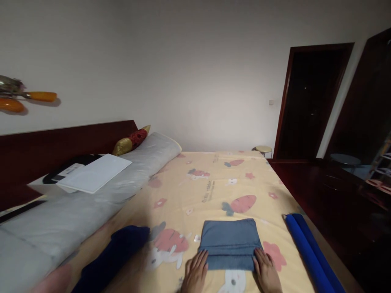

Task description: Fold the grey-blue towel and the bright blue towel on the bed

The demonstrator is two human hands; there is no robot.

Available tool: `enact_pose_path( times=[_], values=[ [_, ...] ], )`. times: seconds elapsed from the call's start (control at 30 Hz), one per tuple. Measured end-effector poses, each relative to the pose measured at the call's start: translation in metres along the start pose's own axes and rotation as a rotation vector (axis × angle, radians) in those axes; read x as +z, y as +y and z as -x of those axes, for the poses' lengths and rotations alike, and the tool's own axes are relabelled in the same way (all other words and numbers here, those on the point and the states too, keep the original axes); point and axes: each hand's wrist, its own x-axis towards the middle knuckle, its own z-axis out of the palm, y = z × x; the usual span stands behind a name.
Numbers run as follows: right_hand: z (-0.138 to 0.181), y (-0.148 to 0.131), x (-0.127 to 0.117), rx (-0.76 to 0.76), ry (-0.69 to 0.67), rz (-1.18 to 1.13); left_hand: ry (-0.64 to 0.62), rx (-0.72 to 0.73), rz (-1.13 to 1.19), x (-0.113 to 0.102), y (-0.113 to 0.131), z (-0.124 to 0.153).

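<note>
A folded blue-grey cloth (230,234) lies on the patterned bed sheet (195,211), with creases running across its nearer part. What kind of item the cloth is does not show. My left hand (195,272) rests at its near left edge, fingers stretched forward and touching it. At the near right edge, my right hand (266,269) lies with its fingers extended against the cloth. Both hands look open, palms down, on either side of the creased band. A small white tag (197,238) sits just left of the cloth.
Dark blue fabric (114,256) lies to the left. Blue rolled material (308,248) runs along the bed's right side. A grey rolled-back mattress cover or quilt (122,207) carries a white flat board (96,173) and a red-gold cushion (131,141). Beyond are a stool (263,149) and a door (311,101).
</note>
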Motion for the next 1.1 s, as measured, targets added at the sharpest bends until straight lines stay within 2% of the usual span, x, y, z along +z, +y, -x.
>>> enact_pose_path(
  times=[0.07,0.13,0.27,0.33,0.4,0.47,0.53,0.6,0.67,0.73,0.8,0.9,1.0,1.1],
  values=[
    [0.001,0.002,0.002,0.056,0.014,0.048,0.021,-0.098,-0.057,0.003,0.002,0.002],
    [-0.004,-0.018,0.004,0.092,0.012,0.044,0.044,-0.101,-0.073,0.010,0.022,-0.005],
    [-0.021,-0.082,0.003,-0.079,-0.115,-0.123,0.054,0.127,0.051,0.025,0.075,-0.030],
    [-0.026,-0.094,0.002,-0.107,-0.174,-0.163,0.037,0.167,0.114,0.026,0.084,-0.038],
    [-0.025,-0.082,0.001,-0.034,-0.160,-0.135,0.001,0.151,0.146,0.020,0.076,-0.039],
    [-0.018,-0.053,0.002,0.077,-0.097,-0.067,-0.036,0.082,0.145,0.014,0.057,-0.033],
    [-0.009,-0.023,0.003,0.151,-0.044,0.000,-0.037,-0.066,0.099,0.011,0.039,-0.023],
    [-0.003,-0.007,0.004,0.171,-0.023,0.049,0.012,-0.220,0.027,0.014,0.031,-0.014],
    [-0.002,-0.012,0.003,0.175,-0.007,0.068,0.069,-0.238,-0.022,0.022,0.036,-0.012],
    [-0.008,-0.035,0.000,0.128,-0.011,0.027,0.080,-0.076,-0.004,0.031,0.052,-0.017],
    [-0.017,-0.065,-0.002,0.005,-0.078,-0.073,0.060,0.101,0.051,0.038,0.070,-0.027],
    [-0.030,-0.097,-0.005,-0.090,-0.227,-0.174,0.060,0.141,0.096,0.041,0.082,-0.040],
    [-0.033,-0.091,-0.004,0.003,-0.237,-0.139,0.056,0.118,0.103,0.034,0.064,-0.038],
    [-0.023,-0.055,0.002,0.168,-0.121,-0.037,0.036,0.055,0.080,0.025,0.032,-0.025]
  ],
)
